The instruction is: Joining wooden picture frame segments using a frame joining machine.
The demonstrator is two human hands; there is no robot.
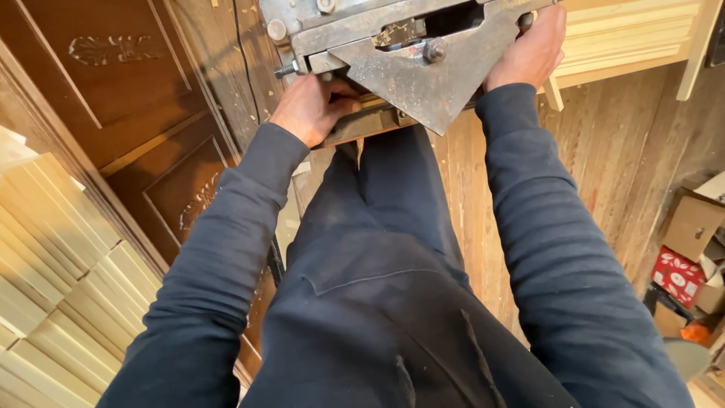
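A worn grey metal machine part (pixel 423 72) with bolts and a triangular plate fills the top middle of the head view. My left hand (pixel 311 107) grips its lower left edge, fingers curled under the metal next to a wooden piece (pixel 362 122). My right hand (pixel 532 51) holds the part's right end, fingers wrapped over the top. Both arms wear dark blue sleeves, and my dark clothing fills the middle below.
Carved dark wooden door panels (pixel 143 113) lie at the left. Several pale wood strips (pixel 60 279) are stacked at the lower left. A pale moulded wooden frame (pixel 634 34) sits at the top right. Cardboard boxes (pixel 691 227) and a red box (pixel 677 276) stand at the right.
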